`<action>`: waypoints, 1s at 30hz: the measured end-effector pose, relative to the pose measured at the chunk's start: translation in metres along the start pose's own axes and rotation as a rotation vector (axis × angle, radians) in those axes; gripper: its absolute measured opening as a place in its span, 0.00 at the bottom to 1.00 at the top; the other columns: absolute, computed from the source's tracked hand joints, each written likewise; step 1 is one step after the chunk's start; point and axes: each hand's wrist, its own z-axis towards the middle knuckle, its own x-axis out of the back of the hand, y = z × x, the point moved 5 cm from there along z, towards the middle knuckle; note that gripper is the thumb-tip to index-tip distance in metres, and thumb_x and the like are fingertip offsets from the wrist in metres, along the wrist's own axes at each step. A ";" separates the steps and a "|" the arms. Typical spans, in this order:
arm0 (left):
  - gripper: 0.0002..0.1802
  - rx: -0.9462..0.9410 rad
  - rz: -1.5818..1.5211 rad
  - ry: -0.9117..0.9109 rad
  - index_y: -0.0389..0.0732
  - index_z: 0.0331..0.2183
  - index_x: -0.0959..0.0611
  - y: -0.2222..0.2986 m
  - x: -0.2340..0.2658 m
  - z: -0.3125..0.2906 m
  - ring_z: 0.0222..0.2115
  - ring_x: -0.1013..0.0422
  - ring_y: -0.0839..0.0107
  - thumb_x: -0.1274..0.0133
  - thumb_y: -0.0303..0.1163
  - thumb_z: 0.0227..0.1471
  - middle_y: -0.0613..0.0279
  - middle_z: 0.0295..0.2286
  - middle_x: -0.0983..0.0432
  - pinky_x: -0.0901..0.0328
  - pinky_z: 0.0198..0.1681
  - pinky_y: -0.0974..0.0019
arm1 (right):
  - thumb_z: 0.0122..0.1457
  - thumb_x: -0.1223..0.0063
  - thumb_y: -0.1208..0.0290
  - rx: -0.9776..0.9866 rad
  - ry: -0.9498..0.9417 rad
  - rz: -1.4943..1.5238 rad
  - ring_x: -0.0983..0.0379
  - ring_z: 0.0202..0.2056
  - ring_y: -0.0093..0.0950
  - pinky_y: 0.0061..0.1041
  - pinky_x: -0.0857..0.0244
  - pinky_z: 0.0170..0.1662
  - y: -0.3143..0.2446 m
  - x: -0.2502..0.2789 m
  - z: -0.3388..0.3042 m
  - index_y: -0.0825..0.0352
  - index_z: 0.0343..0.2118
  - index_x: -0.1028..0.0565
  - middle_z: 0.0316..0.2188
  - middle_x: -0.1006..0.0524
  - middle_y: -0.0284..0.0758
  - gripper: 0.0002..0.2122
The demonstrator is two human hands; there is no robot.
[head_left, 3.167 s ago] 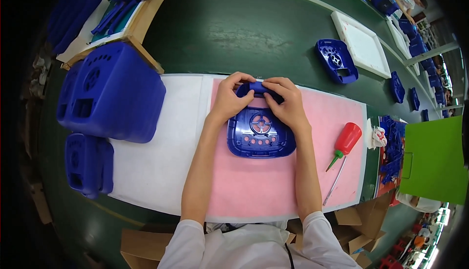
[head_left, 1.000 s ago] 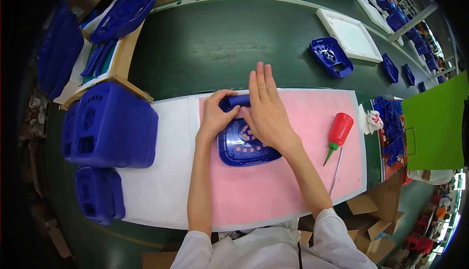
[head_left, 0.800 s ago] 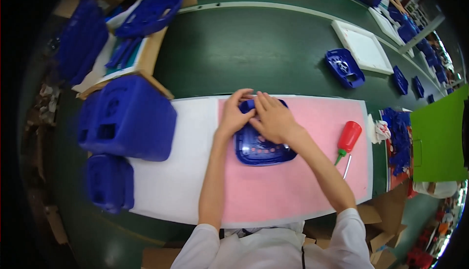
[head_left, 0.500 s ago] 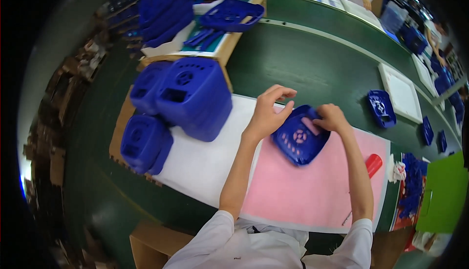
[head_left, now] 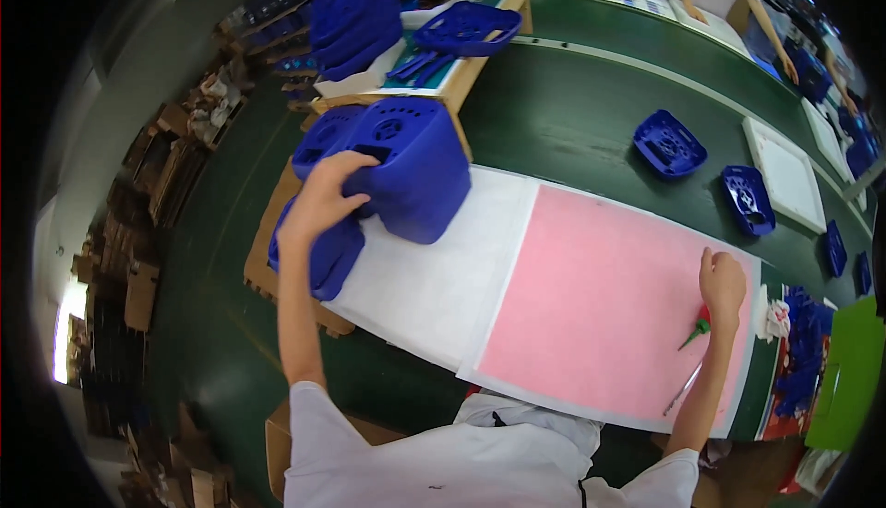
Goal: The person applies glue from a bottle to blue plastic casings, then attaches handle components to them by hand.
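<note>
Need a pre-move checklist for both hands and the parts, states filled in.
1. Left hand at the tall blue housing: ok.
2. Firm left-hand grip: cannot tell; thumb and fingers spread.
3. Right hand empty: cannot tell; fingers curled.
4. Red bottle fully visible: not ok; partly hidden by right hand.
5. Metal rod on pink mat: ok.
6. Left blue cover apart from right blue cover: ok.

Left hand (head_left: 321, 196) at blue housings (head_left: 420, 171); right hand (head_left: 723, 284) — curled — near the red bottle (head_left: 704, 313).
</note>
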 end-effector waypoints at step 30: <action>0.16 -0.182 -0.801 -0.095 0.37 0.43 0.20 0.169 -0.297 0.147 0.33 0.29 0.70 0.45 0.30 0.50 0.58 0.36 0.21 0.34 0.38 0.67 | 0.45 0.40 0.44 -0.566 -0.241 0.744 0.24 0.20 0.28 0.23 0.32 0.20 0.104 -0.011 -0.008 0.73 0.34 0.26 0.22 0.23 0.36 0.29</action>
